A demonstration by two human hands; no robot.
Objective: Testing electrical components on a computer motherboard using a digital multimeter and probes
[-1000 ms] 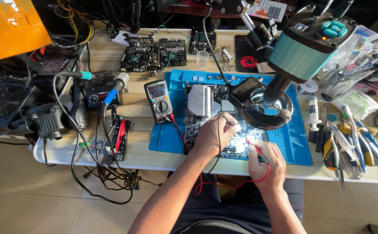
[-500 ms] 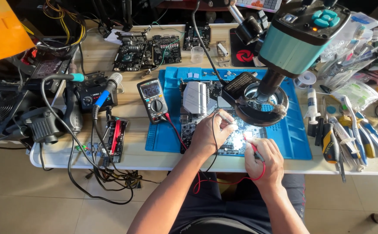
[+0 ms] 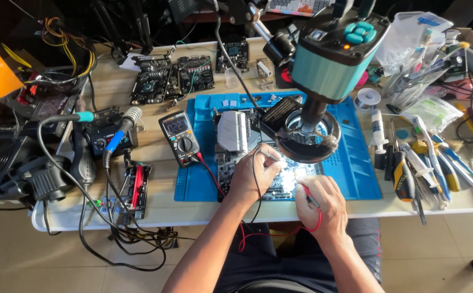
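My left hand (image 3: 255,176) pinches the black probe (image 3: 271,156) and my right hand (image 3: 323,203) the red probe (image 3: 308,194), tips on the circuit board (image 3: 258,179) lit under the microscope (image 3: 323,70), multimeter (image 3: 179,135) left for reading.

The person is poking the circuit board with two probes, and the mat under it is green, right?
Not quite. The head view shows the mat is blue, not green. The left hand and right hand do each hold a probe to the circuit board.
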